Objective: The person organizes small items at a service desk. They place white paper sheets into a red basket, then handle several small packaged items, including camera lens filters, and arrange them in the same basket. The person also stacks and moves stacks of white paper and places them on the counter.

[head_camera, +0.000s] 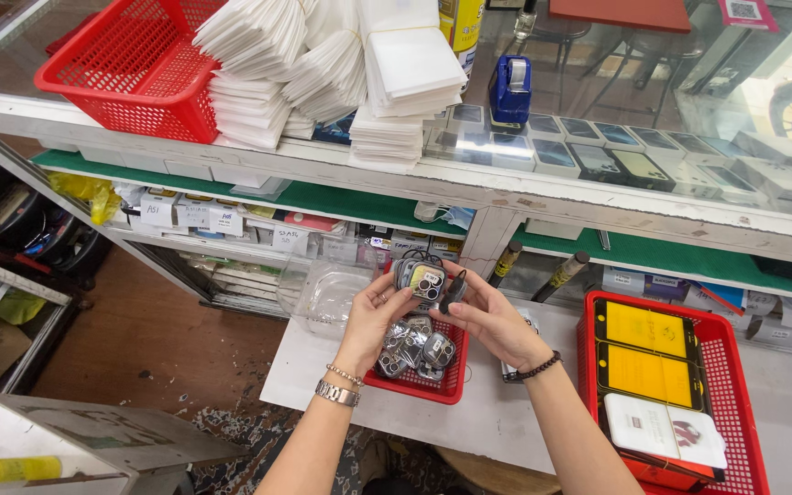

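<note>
Head view: both hands raised above the small red tray (433, 383) on the white worktop (506, 412). Left hand (373, 316) pinches a camera-lens protector pack (421, 280) at its 3 o'clock; right hand (488, 316) closes on the pack's other edge, with a small dark piece (454, 291) between its fingers. More packs lie loose in the tray, at 6 o'clock of the hands. A larger red basket (744, 403) of yellow screen protectors sits at 3 o'clock. Risk, as judged: the two-sided fingertip grip is light, so the pack could slip and drop among the loose ones
</note>
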A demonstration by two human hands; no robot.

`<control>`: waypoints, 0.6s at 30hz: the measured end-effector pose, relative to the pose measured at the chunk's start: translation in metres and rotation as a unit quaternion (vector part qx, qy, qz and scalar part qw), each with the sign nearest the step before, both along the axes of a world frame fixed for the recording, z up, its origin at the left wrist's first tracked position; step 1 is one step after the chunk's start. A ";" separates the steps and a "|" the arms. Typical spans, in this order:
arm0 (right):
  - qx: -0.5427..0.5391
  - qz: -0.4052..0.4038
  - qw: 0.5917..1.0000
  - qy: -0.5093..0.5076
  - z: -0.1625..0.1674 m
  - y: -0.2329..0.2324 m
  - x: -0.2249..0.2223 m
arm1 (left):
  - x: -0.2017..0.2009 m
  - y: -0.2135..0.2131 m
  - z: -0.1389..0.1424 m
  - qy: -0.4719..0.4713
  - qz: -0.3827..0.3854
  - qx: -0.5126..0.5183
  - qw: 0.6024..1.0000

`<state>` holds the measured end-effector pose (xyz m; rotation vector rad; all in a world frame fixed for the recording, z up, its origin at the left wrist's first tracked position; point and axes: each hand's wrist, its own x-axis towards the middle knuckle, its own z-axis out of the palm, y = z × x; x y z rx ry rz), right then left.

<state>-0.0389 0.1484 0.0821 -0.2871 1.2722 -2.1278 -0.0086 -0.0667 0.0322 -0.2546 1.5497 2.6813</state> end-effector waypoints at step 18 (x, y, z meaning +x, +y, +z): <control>0.077 -0.084 0.991 0.067 -0.016 -0.011 -0.003 | 0.003 0.017 -0.006 0.022 0.068 -0.018 0.997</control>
